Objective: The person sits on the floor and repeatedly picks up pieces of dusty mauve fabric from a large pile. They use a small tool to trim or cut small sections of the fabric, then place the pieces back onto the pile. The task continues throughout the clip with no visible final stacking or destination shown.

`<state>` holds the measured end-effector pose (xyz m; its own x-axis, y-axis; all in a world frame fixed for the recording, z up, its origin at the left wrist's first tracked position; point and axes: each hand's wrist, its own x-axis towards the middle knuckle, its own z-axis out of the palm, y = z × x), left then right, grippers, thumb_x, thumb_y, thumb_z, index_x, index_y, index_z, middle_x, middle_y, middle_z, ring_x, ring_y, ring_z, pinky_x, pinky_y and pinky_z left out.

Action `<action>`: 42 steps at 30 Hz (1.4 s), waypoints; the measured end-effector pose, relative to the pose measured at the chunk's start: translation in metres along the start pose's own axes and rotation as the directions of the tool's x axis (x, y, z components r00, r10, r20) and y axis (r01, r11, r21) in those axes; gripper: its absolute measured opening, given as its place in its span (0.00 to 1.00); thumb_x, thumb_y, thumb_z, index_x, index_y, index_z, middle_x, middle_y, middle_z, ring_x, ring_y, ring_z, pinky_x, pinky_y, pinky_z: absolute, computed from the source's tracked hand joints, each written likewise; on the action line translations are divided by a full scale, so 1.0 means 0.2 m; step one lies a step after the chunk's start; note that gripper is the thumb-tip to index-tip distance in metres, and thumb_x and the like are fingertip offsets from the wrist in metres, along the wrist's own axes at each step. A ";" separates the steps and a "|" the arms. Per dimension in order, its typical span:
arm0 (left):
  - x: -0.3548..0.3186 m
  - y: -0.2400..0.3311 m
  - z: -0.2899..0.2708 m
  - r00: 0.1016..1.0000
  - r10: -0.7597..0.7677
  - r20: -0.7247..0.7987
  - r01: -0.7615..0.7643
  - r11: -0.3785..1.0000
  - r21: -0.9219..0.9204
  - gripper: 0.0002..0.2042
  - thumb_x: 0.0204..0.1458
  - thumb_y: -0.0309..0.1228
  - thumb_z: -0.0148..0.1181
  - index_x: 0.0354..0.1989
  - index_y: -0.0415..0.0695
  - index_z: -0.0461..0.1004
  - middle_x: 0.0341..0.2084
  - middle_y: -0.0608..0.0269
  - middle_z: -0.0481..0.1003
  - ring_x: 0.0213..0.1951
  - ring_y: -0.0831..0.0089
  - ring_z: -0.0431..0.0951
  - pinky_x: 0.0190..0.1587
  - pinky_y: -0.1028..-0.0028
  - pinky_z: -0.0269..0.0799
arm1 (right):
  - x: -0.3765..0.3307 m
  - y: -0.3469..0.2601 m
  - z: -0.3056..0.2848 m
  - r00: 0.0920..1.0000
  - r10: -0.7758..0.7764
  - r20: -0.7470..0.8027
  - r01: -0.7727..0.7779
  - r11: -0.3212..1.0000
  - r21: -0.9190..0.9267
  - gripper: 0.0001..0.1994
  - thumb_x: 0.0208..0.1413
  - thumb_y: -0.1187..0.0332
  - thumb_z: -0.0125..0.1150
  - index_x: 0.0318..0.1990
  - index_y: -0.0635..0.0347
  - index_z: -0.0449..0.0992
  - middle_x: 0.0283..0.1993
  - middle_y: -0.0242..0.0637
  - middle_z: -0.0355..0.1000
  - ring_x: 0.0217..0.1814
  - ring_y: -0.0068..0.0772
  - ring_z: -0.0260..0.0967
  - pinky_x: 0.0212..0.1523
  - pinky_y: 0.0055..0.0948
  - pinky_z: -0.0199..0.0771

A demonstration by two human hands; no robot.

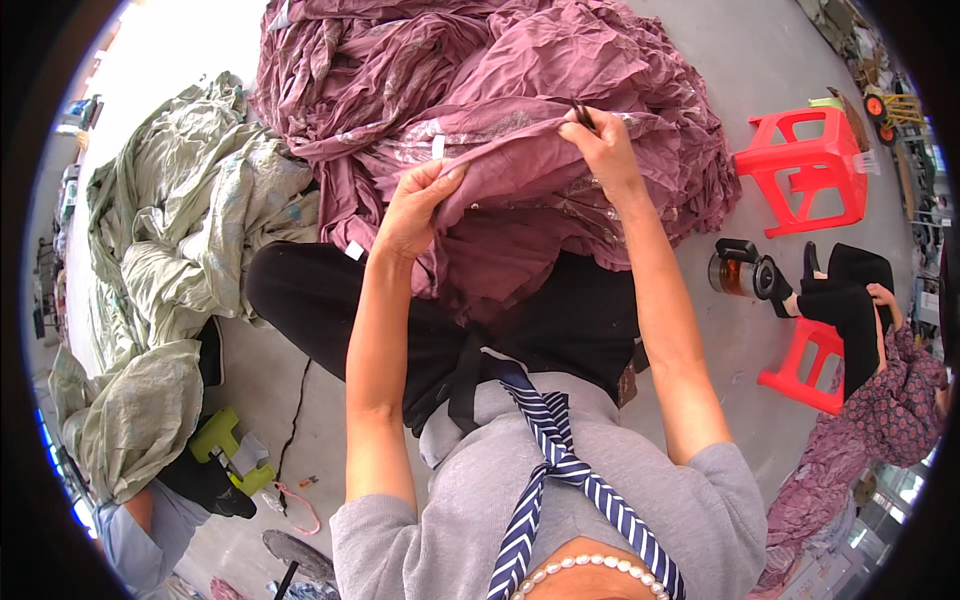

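A large heap of mauve fabric (pixel 590 60) with pale printed patches spreads in front of me and over my lap. My left hand (pixel 415 205) is closed on a folded edge of it, thumb on top, beside a small white tag (pixel 437 147). Further right and a bit higher, my right hand (pixel 608 155) pinches the same edge, so the cloth stretches between both hands. A small dark pointed tool (pixel 583 117) sticks out of the right hand's fingers; its kind is mostly hidden. Another white tag (pixel 354 250) lies near my left forearm.
Pale green fabric (pixel 190 190) is piled at the left, beside a partly visible person (pixel 150 540). Red plastic stools (pixel 815 165) and a glass pot of brown liquid (pixel 738 275) stand right. Another person (pixel 895 390) sits beyond. A dark cord (pixel 296 410) crosses the floor.
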<state>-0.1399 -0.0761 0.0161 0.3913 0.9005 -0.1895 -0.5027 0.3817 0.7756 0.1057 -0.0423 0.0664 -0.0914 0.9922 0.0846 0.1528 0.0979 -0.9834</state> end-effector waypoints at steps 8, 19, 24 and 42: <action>-0.02 0.14 0.24 0.992 -0.084 -0.091 0.086 0.996 0.011 0.10 0.56 0.32 0.52 0.38 0.40 0.76 0.28 0.75 0.74 0.27 0.90 0.70 0.30 0.87 0.65 | -0.07 -0.10 -0.08 1.000 -0.028 0.013 0.026 0.992 0.125 0.09 0.50 0.73 0.54 0.19 0.57 0.66 0.19 0.13 0.53 0.22 0.06 0.45 0.21 0.15 0.44; -0.03 0.10 0.33 0.939 0.295 -0.177 -0.175 0.853 0.492 0.05 0.50 0.24 0.60 0.35 0.38 0.74 0.22 0.75 0.72 0.23 0.90 0.66 0.24 0.89 0.59 | -0.19 -0.14 -0.07 0.911 -0.413 -0.011 0.381 0.848 -0.368 0.06 0.45 0.77 0.57 0.32 0.58 0.73 0.23 0.28 0.66 0.20 0.20 0.60 0.21 0.21 0.59; -0.01 0.03 0.41 0.965 0.161 -0.207 -0.183 0.979 -0.091 0.05 0.53 0.25 0.55 0.37 0.40 0.73 0.27 0.70 0.74 0.25 0.87 0.69 0.26 0.87 0.63 | -0.28 -0.07 -0.08 0.834 -0.548 0.059 0.474 0.658 -0.585 0.14 0.38 0.80 0.60 0.36 0.54 0.75 0.30 0.30 0.72 0.22 0.29 0.68 0.23 0.25 0.68; -0.07 -0.03 0.53 0.931 0.321 -0.174 -0.257 0.915 0.312 0.06 0.54 0.25 0.55 0.35 0.35 0.73 0.27 0.69 0.74 0.27 0.86 0.70 0.31 0.86 0.66 | -0.25 -0.24 0.12 0.932 -0.362 -0.031 0.348 0.913 -0.214 0.09 0.41 0.79 0.65 0.32 0.59 0.76 0.26 0.32 0.69 0.22 0.22 0.64 0.22 0.20 0.63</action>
<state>-0.0612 -0.1134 0.0780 0.0690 0.9971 -0.0323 -0.3202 0.0528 0.9459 0.0793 -0.0984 0.1058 -0.1097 0.8913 0.4400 0.3178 0.4509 -0.8341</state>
